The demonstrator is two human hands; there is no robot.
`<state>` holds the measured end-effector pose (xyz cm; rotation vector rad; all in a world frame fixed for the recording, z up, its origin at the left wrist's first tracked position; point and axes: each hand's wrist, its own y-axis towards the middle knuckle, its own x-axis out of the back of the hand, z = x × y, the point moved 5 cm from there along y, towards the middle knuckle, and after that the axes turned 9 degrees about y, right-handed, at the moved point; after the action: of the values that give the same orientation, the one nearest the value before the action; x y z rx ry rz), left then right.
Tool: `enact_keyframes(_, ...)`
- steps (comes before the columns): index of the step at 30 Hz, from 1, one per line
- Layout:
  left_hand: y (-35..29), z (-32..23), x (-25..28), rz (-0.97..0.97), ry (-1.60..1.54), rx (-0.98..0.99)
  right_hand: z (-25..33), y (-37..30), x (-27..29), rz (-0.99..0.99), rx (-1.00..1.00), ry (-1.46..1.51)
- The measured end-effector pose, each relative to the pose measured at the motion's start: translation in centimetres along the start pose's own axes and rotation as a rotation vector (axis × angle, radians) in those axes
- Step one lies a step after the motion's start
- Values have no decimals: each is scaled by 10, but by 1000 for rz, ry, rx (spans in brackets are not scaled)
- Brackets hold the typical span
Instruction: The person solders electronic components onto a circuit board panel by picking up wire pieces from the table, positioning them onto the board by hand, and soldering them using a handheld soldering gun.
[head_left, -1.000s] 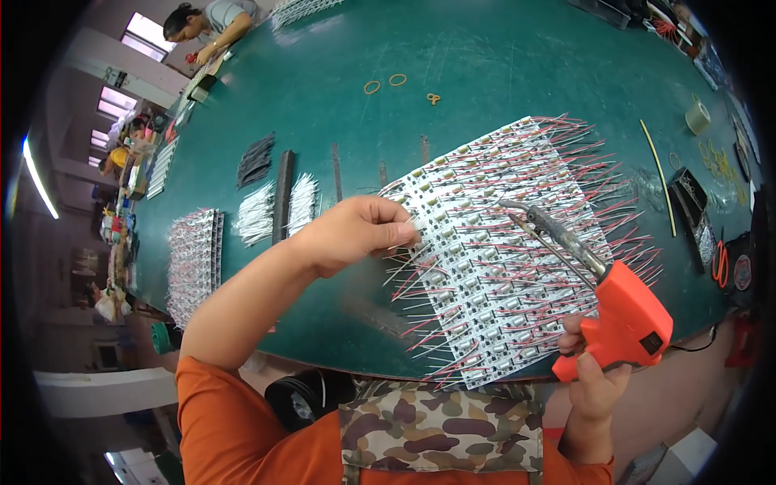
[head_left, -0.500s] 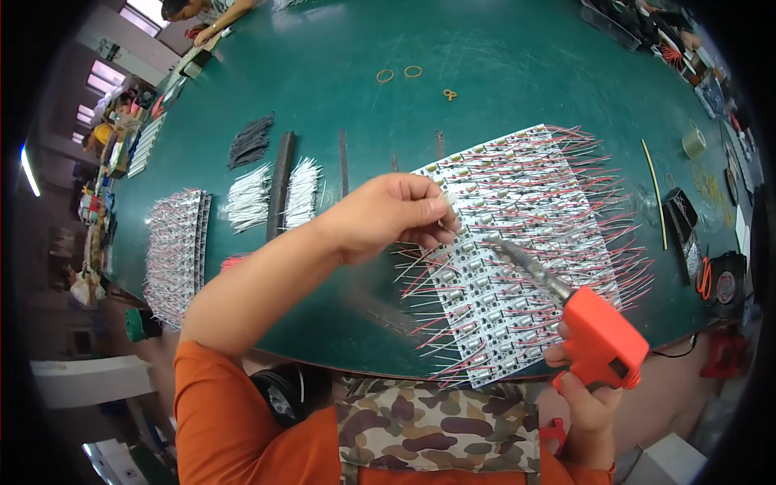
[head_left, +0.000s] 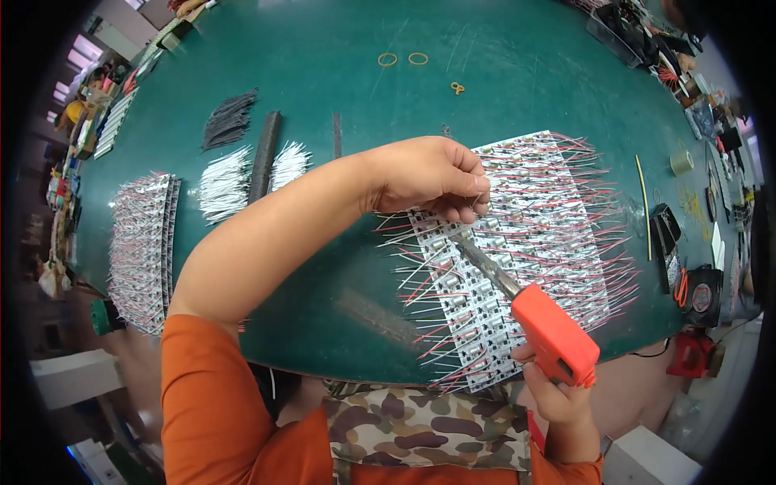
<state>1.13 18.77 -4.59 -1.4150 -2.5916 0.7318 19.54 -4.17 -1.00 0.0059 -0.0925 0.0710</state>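
Observation:
My right hand is wrapped around the red handle of a soldering gun. The gun's dark metal tip points up and left, close over the left columns of a panel of white circuit boards. Rows of small components cover the panel, and red and white wires stick out past both sides. Over the panel's upper left part, my left hand is closed in a pinch on a thin wire, mostly hidden by the fingers. Whether the tip touches a board, I cannot tell.
A stack of wired boards stands at the left. Bundles of white wires and black wires lie beside a dark bar. Rubber bands lie at the far side. A solder spool and orange-handled tool are at right.
The soldering gun has shifted left and slightly up over the panel. My left hand has moved a little up and right, still pinching. The view has shifted somewhat.

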Motion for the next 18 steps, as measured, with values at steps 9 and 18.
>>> enact_keyframes(9, 1, 1, -1, 6, -22, -20, -1, 3, -1, -1, -30, -25)
enact_keyframes(18, -17, -5, 11, -64, -35, -65, 3, 1, 4, 21, -5, -33)
